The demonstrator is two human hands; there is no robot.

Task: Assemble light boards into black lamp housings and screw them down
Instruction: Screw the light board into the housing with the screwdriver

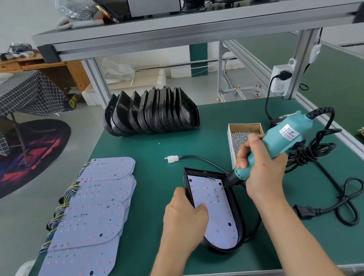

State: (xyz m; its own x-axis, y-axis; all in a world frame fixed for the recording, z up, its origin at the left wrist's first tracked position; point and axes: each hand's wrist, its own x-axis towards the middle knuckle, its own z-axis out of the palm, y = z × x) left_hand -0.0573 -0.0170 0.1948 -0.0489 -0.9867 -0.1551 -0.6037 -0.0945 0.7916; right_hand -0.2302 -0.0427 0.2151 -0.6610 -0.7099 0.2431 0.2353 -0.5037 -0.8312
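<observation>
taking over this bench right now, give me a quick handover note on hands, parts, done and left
Left hand: grips the left wall of the housing, fingers pressing on the board seated inside it.
Right hand: grips the teal screwdriver, bit down on the board near its upper right corner.
Parts: spare boards stacked at left, empty housings in a row at the back, screw box at right, the lamp's white plug lying loose on the mat.
Done: board seated in this housing.
Left: I cannot tell which screws are in; finish this board, then do the remaining housings.
</observation>
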